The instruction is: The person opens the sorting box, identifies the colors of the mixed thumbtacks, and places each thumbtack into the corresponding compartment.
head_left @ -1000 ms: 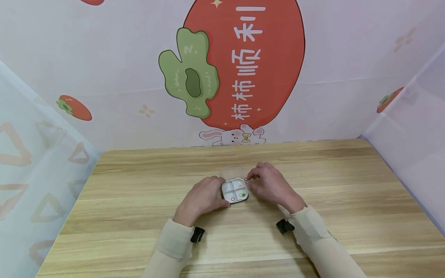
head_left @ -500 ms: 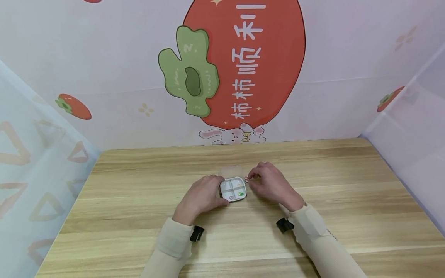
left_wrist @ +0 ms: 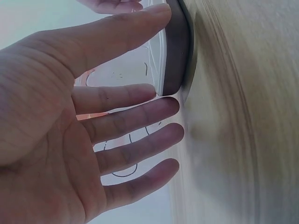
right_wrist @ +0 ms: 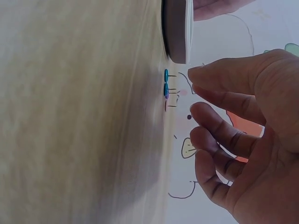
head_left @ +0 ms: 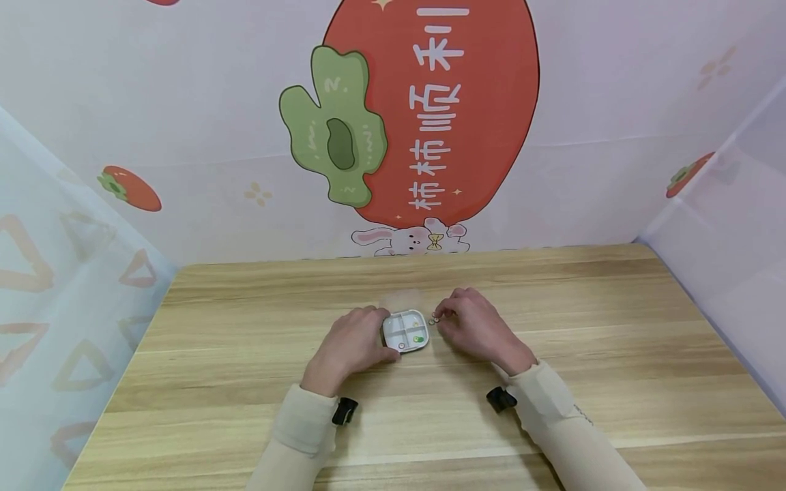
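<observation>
In the head view, my left hand [head_left: 350,346] grips the left side of a small white square case [head_left: 405,331] with four compartments. Its thumb and index finger pinch the case's dark outer shell [left_wrist: 178,46] in the left wrist view. Small pieces lie inside, a green one [head_left: 419,339] among them. Just right of the case, my right hand [head_left: 479,329] hovers with fingers bent, by several tiny studs [head_left: 432,322]. Seen from the right wrist, these look like stud earrings [right_wrist: 166,88], posts pointing up from the table. Nothing shows between the right fingers.
A clear lid [head_left: 400,299] stands raised behind the case, faint against the wood. The wooden table [head_left: 258,300] meets a printed cloth backdrop [head_left: 233,225] at its far edge, with cloth walls on both sides.
My left hand and the case have shifted slightly left and back, widening the gap to the right hand. The studs show more plainly in that gap. My right hand has hardly moved.
</observation>
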`<state>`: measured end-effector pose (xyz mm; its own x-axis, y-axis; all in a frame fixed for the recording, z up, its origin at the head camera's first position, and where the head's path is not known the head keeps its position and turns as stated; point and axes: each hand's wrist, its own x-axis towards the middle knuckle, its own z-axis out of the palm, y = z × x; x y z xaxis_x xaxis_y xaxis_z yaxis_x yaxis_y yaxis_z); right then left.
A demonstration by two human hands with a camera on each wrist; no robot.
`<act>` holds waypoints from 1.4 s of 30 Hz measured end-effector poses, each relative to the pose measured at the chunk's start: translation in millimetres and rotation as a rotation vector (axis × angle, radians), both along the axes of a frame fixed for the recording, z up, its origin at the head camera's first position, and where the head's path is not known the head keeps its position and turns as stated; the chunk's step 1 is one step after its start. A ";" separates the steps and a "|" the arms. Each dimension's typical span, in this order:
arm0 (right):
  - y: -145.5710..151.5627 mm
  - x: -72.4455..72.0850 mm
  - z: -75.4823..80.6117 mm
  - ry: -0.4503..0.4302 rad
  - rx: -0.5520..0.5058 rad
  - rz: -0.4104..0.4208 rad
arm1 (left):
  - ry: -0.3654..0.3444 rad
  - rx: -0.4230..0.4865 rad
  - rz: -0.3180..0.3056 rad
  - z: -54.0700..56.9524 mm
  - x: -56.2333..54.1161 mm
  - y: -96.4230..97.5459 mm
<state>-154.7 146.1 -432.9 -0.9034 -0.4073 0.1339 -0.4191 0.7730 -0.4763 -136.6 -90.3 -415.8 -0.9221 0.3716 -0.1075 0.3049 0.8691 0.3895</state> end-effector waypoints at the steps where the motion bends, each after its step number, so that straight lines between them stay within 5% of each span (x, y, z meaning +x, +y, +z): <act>1: -0.5 0.0 0.0 -0.002 0.001 0.001 | 0.000 -0.001 0.003 0.3 -0.1 -0.5; 42: -1.3 2.6 -5.7 -0.012 0.056 0.061 | 0.002 -0.003 0.006 -0.5 -0.3 0.1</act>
<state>-152.1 144.8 -438.7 -0.8782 -0.4680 0.0988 -0.4607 0.7720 -0.4379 -136.9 -90.2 -416.2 -0.9244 0.3660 -0.1070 0.3006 0.8722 0.3860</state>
